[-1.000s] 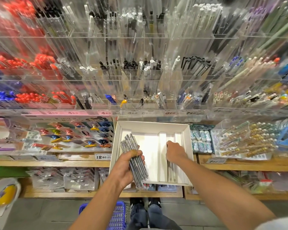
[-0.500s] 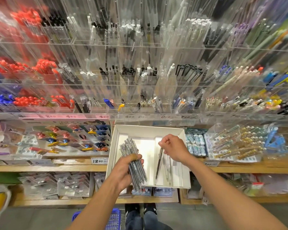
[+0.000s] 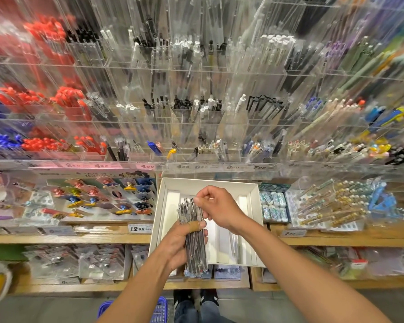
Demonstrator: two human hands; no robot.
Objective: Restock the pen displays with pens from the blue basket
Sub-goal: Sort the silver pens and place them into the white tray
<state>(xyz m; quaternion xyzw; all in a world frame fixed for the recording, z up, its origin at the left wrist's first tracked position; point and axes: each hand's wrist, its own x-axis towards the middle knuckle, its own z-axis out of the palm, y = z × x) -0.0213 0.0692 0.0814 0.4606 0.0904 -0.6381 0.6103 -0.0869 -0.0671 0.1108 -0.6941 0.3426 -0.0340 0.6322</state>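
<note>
You are holding the bundle of pens (image 3: 194,238) in your left hand (image 3: 180,241), fingers wrapped around its middle where a tan rubber band circles it, over the left part of the white box (image 3: 210,183) that is sitting on the wooden shelf (image 3: 68,238). Your right hand (image 3: 216,209), which half a second ago was lowering a single dark pen into the right side of the box, is now pinching at the top ends of the bundle, fingers curled; whether it is already gripping one pen there is too blurred to tell. The bundle is running nearly upright in view, its long axis leaning slightly left at the top, the upper ends pointing toward the clear display racks (image 3: 196,127) and the lower ends toward you. A few loose pens (image 3: 234,245) are lying lengthwise in the box's right channel. Beside the box on the right are green-and-white packets (image 3: 273,206); on the left, a tray of colourful carded items (image 3: 98,197). The blue basket (image 3: 160,310) is showing on the floor by your shoes (image 3: 196,297), partly hidden behind your left forearm.
</note>
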